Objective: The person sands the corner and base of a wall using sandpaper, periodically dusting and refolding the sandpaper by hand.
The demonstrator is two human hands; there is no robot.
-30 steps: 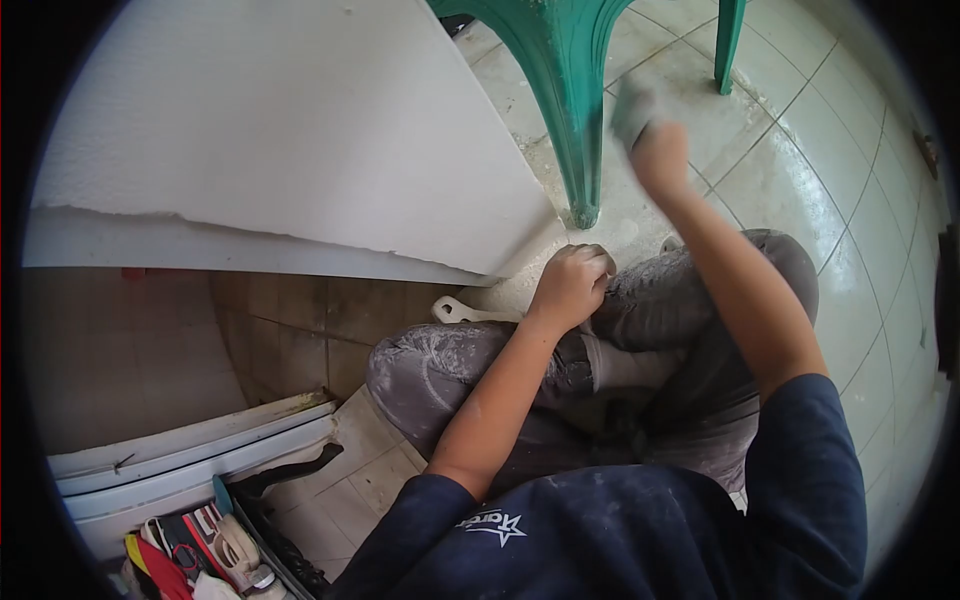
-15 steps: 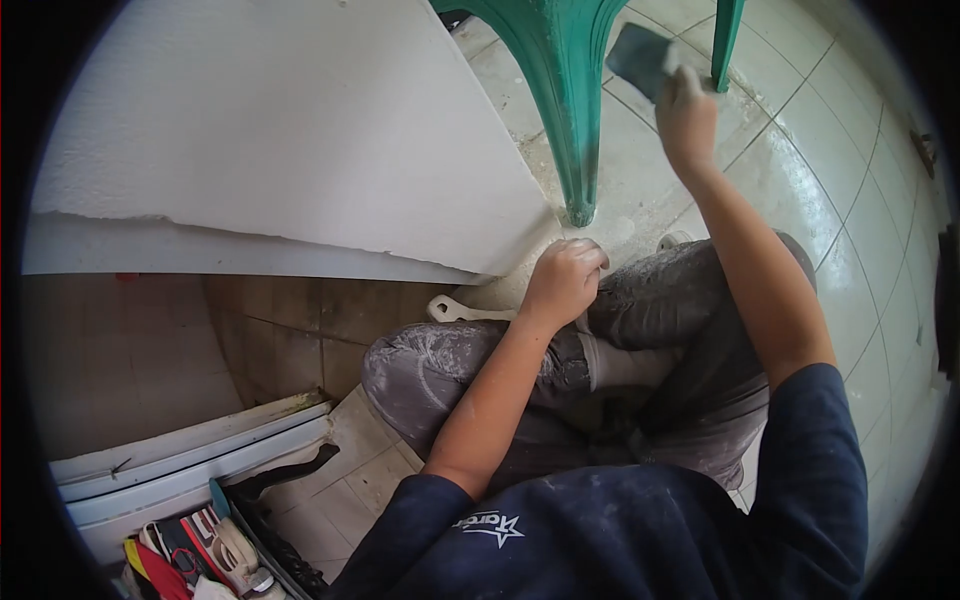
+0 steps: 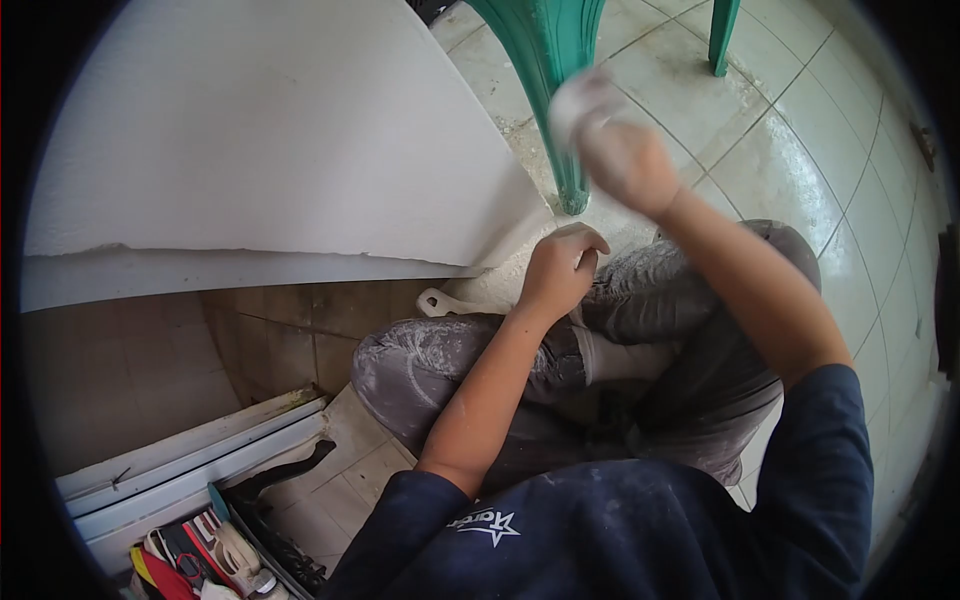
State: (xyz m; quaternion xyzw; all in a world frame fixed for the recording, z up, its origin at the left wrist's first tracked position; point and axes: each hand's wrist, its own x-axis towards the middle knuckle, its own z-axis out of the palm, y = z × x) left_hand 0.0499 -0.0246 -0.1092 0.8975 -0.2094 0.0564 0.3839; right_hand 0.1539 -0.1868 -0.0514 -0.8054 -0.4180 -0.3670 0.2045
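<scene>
My right hand (image 3: 625, 160) is raised beside the green chair leg and smeared by motion. It grips a pale, blurred piece of sandpaper (image 3: 580, 105), whose face and edges do not show clearly. My left hand (image 3: 562, 268) is loosely curled above my legs, near the corner of a large white panel (image 3: 290, 140). A small gap shows between its thumb and fingers, with nothing visible in it. The panel has a rough, chipped near edge, and white dust coats my trousers.
A green plastic chair leg (image 3: 545, 90) stands by the panel's corner, with another leg (image 3: 722, 40) farther right. Dusty tiles (image 3: 790, 180) cover the floor. White strips (image 3: 190, 450) and a tool box (image 3: 265, 520) full of items lie lower left. A white handle-like piece (image 3: 445, 303) pokes out near my knee.
My right hand has swung left and toward me with the sandpaper, from the chair's far leg to its near one. My left hand stays nearly in place. The view has shifted slightly.
</scene>
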